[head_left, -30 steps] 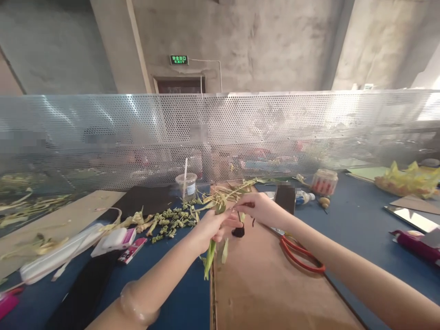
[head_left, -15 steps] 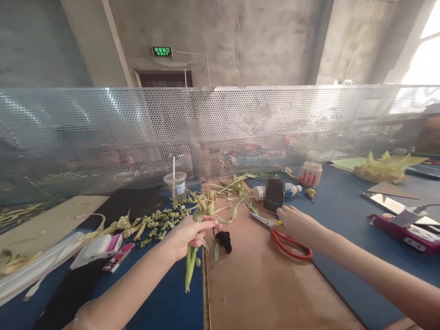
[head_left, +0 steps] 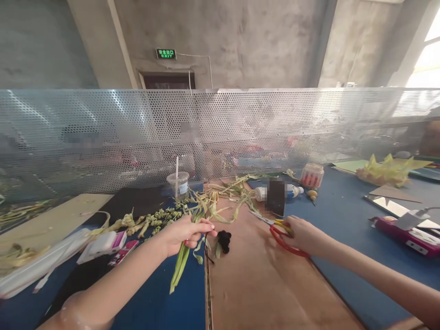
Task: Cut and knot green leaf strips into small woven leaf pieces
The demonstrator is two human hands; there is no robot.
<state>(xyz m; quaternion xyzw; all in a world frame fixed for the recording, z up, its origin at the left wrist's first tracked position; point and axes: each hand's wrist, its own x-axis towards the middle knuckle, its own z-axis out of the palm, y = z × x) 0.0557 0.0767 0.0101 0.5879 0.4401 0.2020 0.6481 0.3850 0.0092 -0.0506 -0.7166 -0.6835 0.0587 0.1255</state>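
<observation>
My left hand (head_left: 192,233) is closed around a bundle of pale green, dried plant leaves (head_left: 178,270), which look like corn husk. The strips stick out above and below the fist. A dark cord hangs by its fingertips, beside a small black bundle of thread (head_left: 224,241) on the brown board. My right hand (head_left: 300,233) grips the yellow handle (head_left: 283,225) of a pair of scissors. Red scissor loops (head_left: 287,245) lie directly under that hand, and silver blades (head_left: 263,219) point away to the left. I cannot tell which handle the blades belong to.
A dark phone-like slab (head_left: 276,197) stands against a bottle (head_left: 294,190) behind the scissors. A plastic cup with a straw (head_left: 178,185), loose husks (head_left: 237,188), a jar (head_left: 312,175) and a power strip (head_left: 405,231) surround the board (head_left: 264,284). A perforated metal screen (head_left: 240,128) closes the back.
My right hand has moved from beside the dark slab to the right and nearer, onto the scissor handles. The lower end of the leaf bundle has swung left in my left hand.
</observation>
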